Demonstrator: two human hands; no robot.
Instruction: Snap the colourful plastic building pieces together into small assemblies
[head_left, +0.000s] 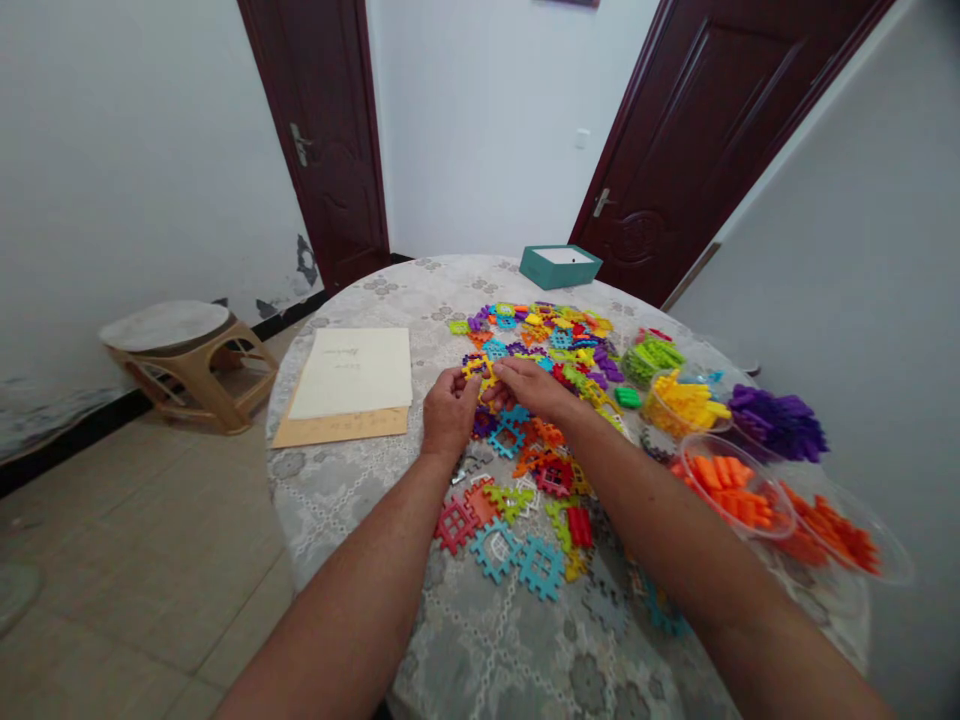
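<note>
Both hands meet over the middle of the round table around a yellow interlocking plastic building piece (480, 372). My left hand (448, 408) grips its left side, fingers closed. From the right, my right hand (525, 388) pinches the same piece between thumb and fingers. Beneath and behind the hands spreads a pile of colourful notched plastic pieces (561, 338). Nearer to me lie a red window-shaped piece (456, 525), a blue square piece (541, 567) and a green piece (510, 500). The lower part of the held piece is partly hidden by my fingers.
Clear tubs on the right hold yellow pieces (686, 403), orange pieces (731, 485) and purple pieces (778, 422). White paper (352, 370) lies over brown card at the left. A teal box (561, 268) stands at the far edge. A stool (191, 360) is left of the table.
</note>
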